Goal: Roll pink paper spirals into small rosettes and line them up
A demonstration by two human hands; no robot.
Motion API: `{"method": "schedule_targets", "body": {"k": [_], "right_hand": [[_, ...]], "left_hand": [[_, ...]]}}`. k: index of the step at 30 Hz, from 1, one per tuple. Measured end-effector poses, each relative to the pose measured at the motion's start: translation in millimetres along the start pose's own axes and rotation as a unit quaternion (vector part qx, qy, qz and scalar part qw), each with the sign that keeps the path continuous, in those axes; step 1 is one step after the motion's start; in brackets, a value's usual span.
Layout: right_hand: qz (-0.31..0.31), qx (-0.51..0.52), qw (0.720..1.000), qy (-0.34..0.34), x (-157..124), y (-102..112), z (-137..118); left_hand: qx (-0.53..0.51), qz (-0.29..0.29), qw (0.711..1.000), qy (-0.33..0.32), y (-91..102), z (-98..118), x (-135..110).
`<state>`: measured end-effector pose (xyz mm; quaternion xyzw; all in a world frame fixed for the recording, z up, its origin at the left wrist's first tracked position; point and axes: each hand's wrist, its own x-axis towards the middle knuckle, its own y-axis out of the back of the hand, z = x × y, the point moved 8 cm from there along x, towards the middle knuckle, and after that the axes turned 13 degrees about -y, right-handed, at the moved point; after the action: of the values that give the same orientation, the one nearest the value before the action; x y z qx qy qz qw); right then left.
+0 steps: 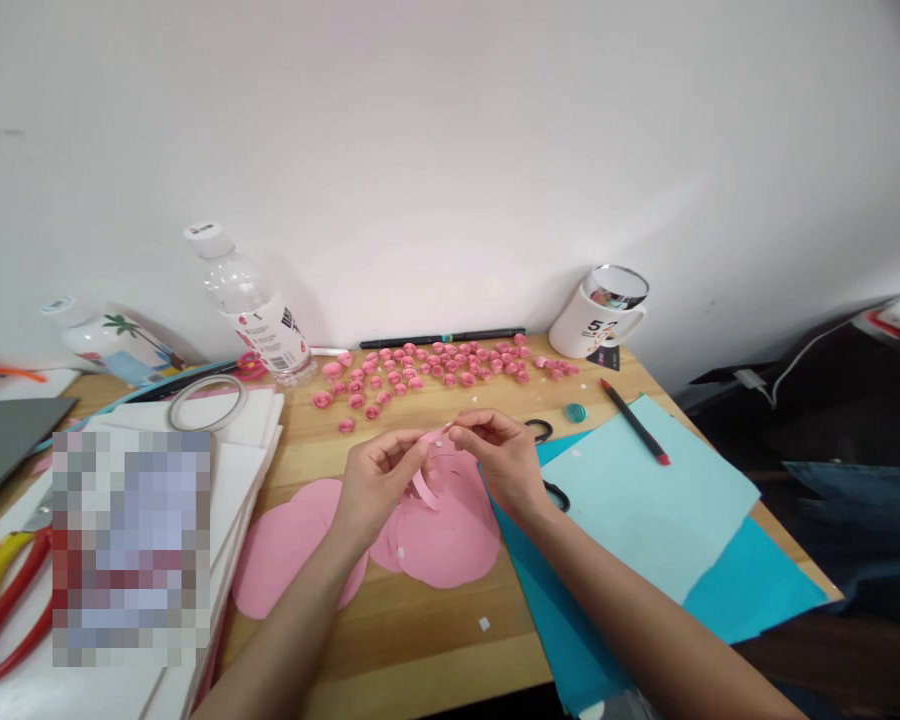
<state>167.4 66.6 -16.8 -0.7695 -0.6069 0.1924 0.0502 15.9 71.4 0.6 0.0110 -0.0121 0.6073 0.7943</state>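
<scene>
My left hand (375, 485) and my right hand (499, 458) meet above the wooden table (420, 640), both pinching a pink paper strip (429, 470) that curls down between them. The fingers of each hand are closed on the strip's upper end. Beneath the hands lie pink paper circles (435, 545), partly overlapping. Behind them, several small rolled pink paper roses (435, 365) are spread across the back of the table.
Light blue paper (645, 490) over darker blue sheets (750, 590) lies at right with a red pencil (636, 422) and scissors (547, 460). A white mug (600, 315), a black marker (442, 338), a plastic bottle (251, 305), a tape ring (206, 400) and white sheets (244, 470) surround the work area.
</scene>
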Motion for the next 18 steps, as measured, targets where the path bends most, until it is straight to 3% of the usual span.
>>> {"method": "schedule_targets", "body": {"k": [18], "right_hand": [[-0.002, -0.005, 1.0, -0.002, -2.9, -2.7, -1.9]], "left_hand": [[-0.014, 0.023, 1.0, 0.005, 2.2, -5.3, 0.5]]}}
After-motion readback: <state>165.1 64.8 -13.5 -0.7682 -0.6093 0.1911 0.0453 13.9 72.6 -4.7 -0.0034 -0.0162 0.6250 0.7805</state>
